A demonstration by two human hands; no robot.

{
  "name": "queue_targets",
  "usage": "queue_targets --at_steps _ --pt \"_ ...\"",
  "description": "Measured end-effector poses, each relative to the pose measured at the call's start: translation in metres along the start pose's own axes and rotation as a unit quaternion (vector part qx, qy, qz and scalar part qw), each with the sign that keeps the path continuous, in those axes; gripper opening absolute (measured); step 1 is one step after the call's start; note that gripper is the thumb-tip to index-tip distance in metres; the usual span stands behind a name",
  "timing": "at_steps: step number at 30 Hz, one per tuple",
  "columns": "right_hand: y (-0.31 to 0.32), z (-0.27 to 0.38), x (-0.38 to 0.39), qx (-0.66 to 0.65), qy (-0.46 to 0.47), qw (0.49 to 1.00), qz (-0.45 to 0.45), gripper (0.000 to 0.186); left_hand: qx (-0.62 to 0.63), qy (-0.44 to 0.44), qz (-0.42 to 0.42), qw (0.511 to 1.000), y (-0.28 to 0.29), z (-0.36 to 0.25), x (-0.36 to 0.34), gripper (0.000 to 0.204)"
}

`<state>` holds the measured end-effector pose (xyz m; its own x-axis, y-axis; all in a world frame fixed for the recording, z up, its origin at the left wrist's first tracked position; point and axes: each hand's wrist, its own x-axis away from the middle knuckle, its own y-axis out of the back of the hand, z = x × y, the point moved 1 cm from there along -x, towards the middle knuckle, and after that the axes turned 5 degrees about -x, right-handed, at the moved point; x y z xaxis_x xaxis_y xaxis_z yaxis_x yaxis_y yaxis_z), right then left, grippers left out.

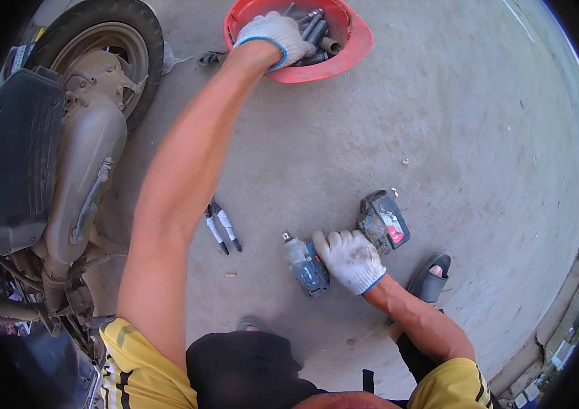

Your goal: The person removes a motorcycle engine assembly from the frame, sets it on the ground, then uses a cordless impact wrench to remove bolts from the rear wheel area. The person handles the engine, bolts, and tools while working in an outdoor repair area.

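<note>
Impact wrench (308,268), midsection hidden behind right hand (349,260)

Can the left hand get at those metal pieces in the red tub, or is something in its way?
Nothing visible blocks it: the left hand is over the open red tub, right beside the metal pieces. The power tool, at the right hand, lies well clear of that path.
</note>
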<state>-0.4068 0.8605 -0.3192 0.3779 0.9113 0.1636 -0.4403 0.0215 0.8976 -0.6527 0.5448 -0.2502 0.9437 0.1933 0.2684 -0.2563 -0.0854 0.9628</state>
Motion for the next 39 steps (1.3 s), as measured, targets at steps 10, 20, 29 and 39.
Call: queue_targets --at_steps 10,20,29,39 --pt "0.0 0.001 -0.001 0.016 0.007 1.0 0.016 0.038 0.145 -0.116 -0.214 0.959 -0.022 0.02 0.024 0.034" --pt "0.046 0.018 -0.011 -0.026 -0.049 0.998 0.034 0.063 0.773 0.039 -0.087 0.628 -0.031 0.081 0.245 0.022" --pt "0.074 0.083 -0.059 -0.347 0.025 0.932 -0.1 0.058 0.895 0.151 -0.074 0.413 -0.075 0.093 0.364 0.028" --pt "0.06 0.122 -0.069 -0.483 0.052 0.87 -0.077 0.043 0.89 0.153 -0.111 0.415 -0.055 0.102 0.415 0.027"
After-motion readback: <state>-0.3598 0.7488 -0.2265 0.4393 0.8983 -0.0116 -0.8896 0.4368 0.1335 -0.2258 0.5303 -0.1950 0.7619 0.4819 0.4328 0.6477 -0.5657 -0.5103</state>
